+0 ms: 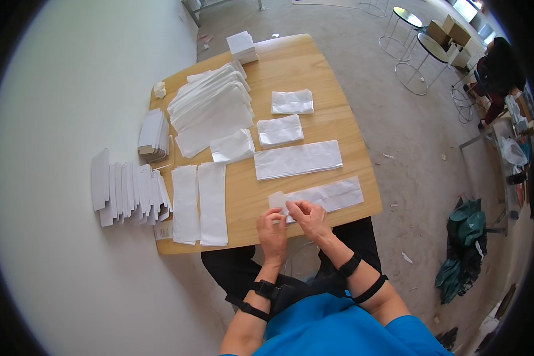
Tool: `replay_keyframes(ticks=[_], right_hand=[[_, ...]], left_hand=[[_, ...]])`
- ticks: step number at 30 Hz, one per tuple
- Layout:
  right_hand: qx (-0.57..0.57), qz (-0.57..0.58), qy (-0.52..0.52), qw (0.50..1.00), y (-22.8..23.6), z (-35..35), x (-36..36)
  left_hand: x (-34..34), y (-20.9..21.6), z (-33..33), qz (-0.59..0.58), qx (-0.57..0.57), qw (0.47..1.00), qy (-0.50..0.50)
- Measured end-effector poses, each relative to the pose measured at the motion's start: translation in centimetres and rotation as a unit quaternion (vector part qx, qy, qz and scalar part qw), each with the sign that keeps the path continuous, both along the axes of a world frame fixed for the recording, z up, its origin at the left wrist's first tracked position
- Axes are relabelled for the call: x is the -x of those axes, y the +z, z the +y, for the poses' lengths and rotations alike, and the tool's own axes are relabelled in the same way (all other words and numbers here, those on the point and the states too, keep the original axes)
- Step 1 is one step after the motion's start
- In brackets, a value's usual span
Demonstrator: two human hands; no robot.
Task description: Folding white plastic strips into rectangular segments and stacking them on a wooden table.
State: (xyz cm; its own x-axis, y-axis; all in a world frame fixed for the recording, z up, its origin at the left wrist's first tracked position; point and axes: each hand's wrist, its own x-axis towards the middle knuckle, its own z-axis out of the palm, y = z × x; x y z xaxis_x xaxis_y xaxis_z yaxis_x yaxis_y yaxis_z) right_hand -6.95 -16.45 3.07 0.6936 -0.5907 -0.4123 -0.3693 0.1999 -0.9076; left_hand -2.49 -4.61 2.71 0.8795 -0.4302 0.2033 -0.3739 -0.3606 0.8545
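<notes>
Desk [314, 65], light wooden top with rounded corners, stands with its left edge against a white wall; grey concrete floor [397, 136] lies open along its right side. Both hands work at the near edge, just right of centre. Left hand [272, 228] and right hand [307, 216] each pinch the near-left end of a long flat white paper sleeve [329, 194], fingers closed on it. The sleeve lies slanted along the near right edge, its far end just short of the desk corner; surface looks thin, faintly creased, semi-translucent at the gripped end. Bare wood shows between the sleeve and a larger flat white paper bag [298, 159] beyond it. Two white paper strips [199, 203] lie near left, reaching the front edge.
</notes>
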Motion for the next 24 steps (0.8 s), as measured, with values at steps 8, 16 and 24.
replay_keyframes(ticks=[8, 16, 24], right_hand=[[0.186, 0.073, -0.036, 0.979, -2.0, -2.8, 1.8], [0.220, 0.067, -0.032, 0.973, -4.2, -3.9, 1.8], [0.209, 0.060, -0.025, 0.976, -4.3, -3.8, 1.7]], left_hand=[[0.9, -1.2, -0.6, -0.062, -0.092, 0.994, -0.005], [-1.7, -2.7, 0.8, 0.057, -0.069, 0.995, 0.054], [-2.1, -1.3, 0.4, -0.080, -0.209, 0.973, -0.053]])
